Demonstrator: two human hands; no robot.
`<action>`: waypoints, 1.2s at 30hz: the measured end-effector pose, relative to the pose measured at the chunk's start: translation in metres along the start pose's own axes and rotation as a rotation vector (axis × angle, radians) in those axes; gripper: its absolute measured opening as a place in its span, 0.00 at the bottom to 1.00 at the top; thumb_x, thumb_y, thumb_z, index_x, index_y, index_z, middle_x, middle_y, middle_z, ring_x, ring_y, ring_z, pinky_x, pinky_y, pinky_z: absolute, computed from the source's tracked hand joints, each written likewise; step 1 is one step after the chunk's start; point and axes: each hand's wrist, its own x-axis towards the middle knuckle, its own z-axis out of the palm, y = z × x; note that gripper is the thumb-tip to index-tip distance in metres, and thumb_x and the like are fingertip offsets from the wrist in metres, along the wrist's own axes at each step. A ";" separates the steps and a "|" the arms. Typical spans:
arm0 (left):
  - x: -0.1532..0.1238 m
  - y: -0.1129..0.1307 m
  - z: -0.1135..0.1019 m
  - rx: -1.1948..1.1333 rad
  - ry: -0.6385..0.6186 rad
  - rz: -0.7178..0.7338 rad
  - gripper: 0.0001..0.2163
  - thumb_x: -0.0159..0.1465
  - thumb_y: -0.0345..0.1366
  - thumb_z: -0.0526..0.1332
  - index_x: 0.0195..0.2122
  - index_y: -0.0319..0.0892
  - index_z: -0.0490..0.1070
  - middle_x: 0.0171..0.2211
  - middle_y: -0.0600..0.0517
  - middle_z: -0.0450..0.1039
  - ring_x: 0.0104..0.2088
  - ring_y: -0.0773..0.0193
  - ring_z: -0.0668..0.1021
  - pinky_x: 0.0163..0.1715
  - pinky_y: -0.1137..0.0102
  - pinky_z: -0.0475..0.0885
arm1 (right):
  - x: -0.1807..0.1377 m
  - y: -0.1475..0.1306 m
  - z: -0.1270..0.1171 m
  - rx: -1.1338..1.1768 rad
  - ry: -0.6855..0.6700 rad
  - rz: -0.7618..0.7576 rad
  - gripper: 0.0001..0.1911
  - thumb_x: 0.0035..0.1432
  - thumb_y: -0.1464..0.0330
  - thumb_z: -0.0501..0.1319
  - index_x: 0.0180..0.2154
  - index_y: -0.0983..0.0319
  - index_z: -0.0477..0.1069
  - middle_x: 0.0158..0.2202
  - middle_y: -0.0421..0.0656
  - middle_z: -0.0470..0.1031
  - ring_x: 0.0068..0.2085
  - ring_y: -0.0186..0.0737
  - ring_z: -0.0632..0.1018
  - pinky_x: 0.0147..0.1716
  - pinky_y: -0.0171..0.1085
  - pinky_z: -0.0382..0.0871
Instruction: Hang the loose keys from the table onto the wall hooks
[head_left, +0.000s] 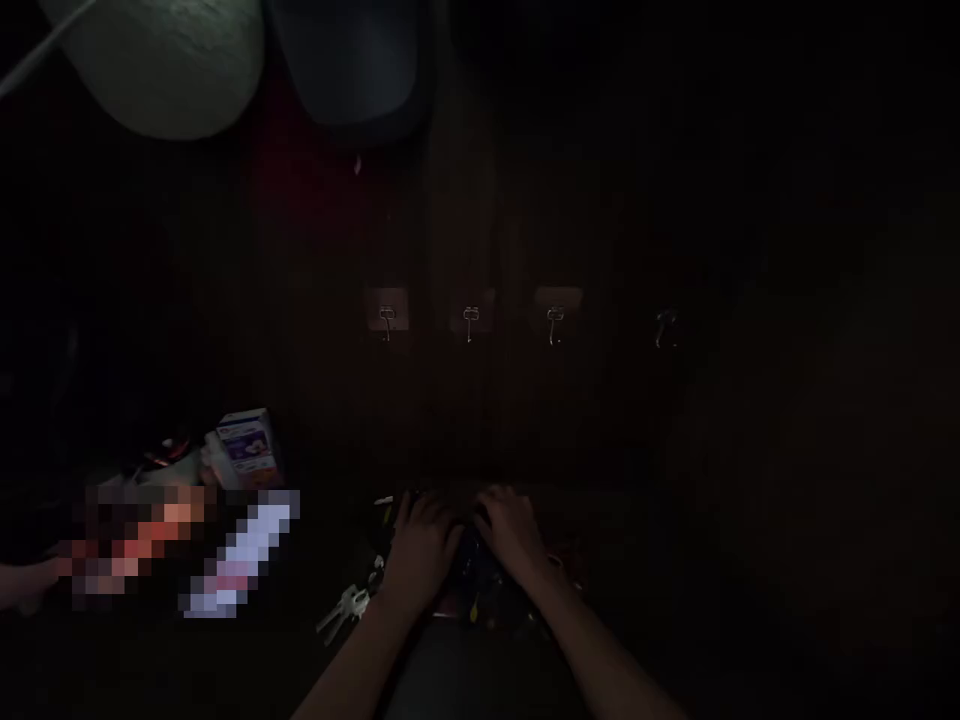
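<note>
Keys (349, 606): shiny metal. Hooks (471, 314): glossy metal w/ smooth, see-thru plastic backings (571, 297). Box (249, 445): printed cardbd. Pale cap (172, 75): matt, rough-ish cloth; grey cap (356, 65) smoother.

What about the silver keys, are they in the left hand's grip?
No, the silver keys lie off to the left of the left hand, outside its grasp.

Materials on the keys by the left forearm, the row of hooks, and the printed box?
Keys: probably metal, silvery and fairly shiny; pale glints on thin, flat blades.
Hooks: likely metal wire, bright finish; thin lines catch sharp highlights.
Box: looks like printed cardboard; flat faces, straight edges, coloured print. Too dim to tell gloss from matte.
</note>
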 end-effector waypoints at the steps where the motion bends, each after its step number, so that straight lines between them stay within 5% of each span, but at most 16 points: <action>1: 0.000 0.000 -0.002 -0.017 -0.005 -0.003 0.10 0.63 0.34 0.54 0.43 0.46 0.72 0.46 0.49 0.75 0.53 0.55 0.69 0.58 0.48 0.53 | 0.000 0.001 0.001 0.024 0.009 -0.014 0.09 0.57 0.72 0.56 0.38 0.58 0.73 0.42 0.45 0.75 0.46 0.45 0.71 0.43 0.41 0.58; 9: 0.002 -0.004 -0.013 -0.284 0.067 -0.038 0.11 0.64 0.33 0.51 0.43 0.47 0.70 0.40 0.51 0.76 0.43 0.60 0.76 0.57 0.48 0.53 | -0.001 0.001 -0.002 0.522 0.104 -0.013 0.05 0.55 0.70 0.59 0.31 0.58 0.74 0.34 0.42 0.78 0.39 0.43 0.76 0.42 0.42 0.63; 13: 0.002 -0.004 -0.017 -0.391 0.126 -0.017 0.09 0.64 0.35 0.52 0.41 0.47 0.71 0.37 0.52 0.77 0.40 0.62 0.77 0.57 0.50 0.55 | -0.004 -0.008 -0.008 0.777 0.107 0.015 0.10 0.53 0.68 0.61 0.40 0.57 0.71 0.33 0.41 0.78 0.38 0.42 0.77 0.42 0.40 0.66; 26: 0.004 -0.004 -0.013 -0.432 0.271 -0.134 0.07 0.62 0.38 0.55 0.30 0.45 0.70 0.29 0.52 0.75 0.34 0.58 0.76 0.49 0.53 0.64 | -0.013 -0.019 -0.010 0.504 0.299 -0.153 0.08 0.50 0.74 0.61 0.34 0.58 0.69 0.34 0.41 0.74 0.38 0.41 0.74 0.39 0.40 0.66; 36: 0.002 -0.001 -0.020 -0.495 0.328 -0.174 0.11 0.61 0.44 0.54 0.29 0.45 0.71 0.29 0.50 0.75 0.37 0.56 0.75 0.40 0.62 0.69 | -0.014 -0.028 -0.015 0.631 0.334 -0.154 0.06 0.55 0.71 0.60 0.36 0.57 0.73 0.33 0.41 0.76 0.38 0.40 0.75 0.38 0.38 0.69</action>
